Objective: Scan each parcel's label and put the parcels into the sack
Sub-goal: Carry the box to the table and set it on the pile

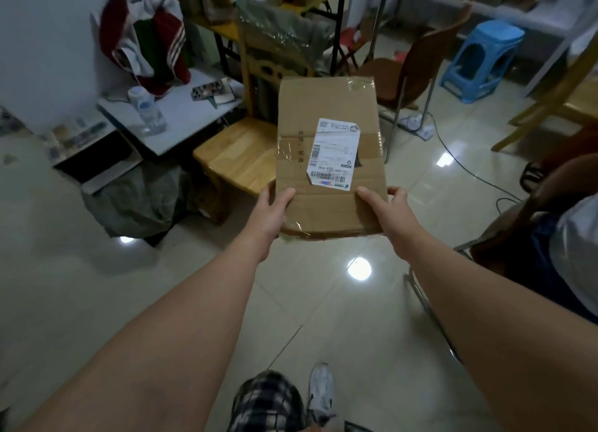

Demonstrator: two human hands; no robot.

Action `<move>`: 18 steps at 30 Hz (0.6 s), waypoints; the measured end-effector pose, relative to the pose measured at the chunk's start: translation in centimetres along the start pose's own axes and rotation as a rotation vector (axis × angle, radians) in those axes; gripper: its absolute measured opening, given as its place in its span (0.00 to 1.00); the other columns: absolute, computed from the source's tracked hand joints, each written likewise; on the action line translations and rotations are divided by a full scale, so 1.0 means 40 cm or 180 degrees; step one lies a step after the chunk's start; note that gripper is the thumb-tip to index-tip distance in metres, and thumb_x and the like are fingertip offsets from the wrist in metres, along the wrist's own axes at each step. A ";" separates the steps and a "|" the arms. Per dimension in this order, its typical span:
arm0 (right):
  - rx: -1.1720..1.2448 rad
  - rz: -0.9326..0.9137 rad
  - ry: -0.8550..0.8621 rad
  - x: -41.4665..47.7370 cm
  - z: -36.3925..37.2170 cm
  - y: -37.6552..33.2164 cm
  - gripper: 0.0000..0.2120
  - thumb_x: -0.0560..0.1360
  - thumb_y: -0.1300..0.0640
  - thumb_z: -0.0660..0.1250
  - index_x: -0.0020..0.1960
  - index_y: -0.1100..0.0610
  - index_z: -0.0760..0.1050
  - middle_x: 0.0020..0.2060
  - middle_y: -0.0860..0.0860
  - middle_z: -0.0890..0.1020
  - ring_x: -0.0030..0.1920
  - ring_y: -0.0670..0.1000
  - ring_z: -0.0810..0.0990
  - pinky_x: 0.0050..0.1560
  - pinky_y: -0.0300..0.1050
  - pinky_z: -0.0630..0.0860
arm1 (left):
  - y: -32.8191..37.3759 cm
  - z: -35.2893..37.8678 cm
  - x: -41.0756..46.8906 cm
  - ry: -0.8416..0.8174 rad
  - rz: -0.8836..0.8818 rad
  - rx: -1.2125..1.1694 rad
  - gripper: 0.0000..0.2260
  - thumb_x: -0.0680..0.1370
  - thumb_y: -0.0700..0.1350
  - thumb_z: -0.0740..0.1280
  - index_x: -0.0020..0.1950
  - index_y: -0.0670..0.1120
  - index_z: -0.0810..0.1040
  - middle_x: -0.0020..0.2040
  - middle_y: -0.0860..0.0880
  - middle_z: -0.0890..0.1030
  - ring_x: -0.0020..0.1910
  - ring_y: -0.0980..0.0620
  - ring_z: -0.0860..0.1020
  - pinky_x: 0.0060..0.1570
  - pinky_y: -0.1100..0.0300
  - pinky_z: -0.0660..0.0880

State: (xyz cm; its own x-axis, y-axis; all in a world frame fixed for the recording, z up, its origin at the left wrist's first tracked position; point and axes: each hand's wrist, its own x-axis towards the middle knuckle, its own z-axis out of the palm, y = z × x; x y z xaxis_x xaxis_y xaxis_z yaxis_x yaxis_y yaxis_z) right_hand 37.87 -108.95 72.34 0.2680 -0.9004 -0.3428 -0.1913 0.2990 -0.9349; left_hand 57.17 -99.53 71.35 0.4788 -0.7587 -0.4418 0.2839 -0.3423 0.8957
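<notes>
Head view shows the parcel, a flat brown cardboard box with tape across its seams, held out at arm's length over the tiled floor, about chest-high to the person and tipped so its broad face looks up. The white label is stuck on that face with its barcode toward the near end, in plain sight. The left hand grips the near left corner and the right hand the near right corner, each with the thumb laid on top and the fingers wrapped under or round the edge, so it is a firm two-handed hold on the box. From where I stand this looks like the scanning step, or just either side of it. I can see no scanner anywhere, so I cannot tell whether the label has been read. A grey sack slumps on the floor at about eight o'clock from the parcel, its mouth not clearly open. If the scan is done, the next move would be a swing left and down, and someone may have to free a hand to spread the sack's mouth first. Behind the parcel at ten o'clock stands a wooden chair, with a low white table carrying a plastic bottle beyond it at nine to ten. A brown chair sits at one o'clock and a blue stool at two. Another person is seated at four o'clock, near the frame edge.
</notes>
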 end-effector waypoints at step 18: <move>0.0128 -0.0171 0.0432 0.952 -0.011 -0.405 0.30 0.71 0.43 0.72 0.62 0.52 0.59 0.60 0.54 0.74 0.56 0.51 0.77 0.48 0.45 0.76 | 0.528 0.285 0.917 -0.0344 0.0336 0.0305 0.26 0.77 0.56 0.66 0.74 0.57 0.63 0.61 0.51 0.77 0.54 0.52 0.78 0.49 0.56 0.76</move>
State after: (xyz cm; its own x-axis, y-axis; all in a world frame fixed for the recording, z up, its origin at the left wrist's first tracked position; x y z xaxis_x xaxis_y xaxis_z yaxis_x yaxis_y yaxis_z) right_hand 50.78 -148.21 74.48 0.1463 -0.9491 -0.2790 -0.1414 0.2591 -0.9555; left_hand 71.24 -140.91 74.64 0.4082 -0.8466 -0.3416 0.1540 -0.3049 0.9398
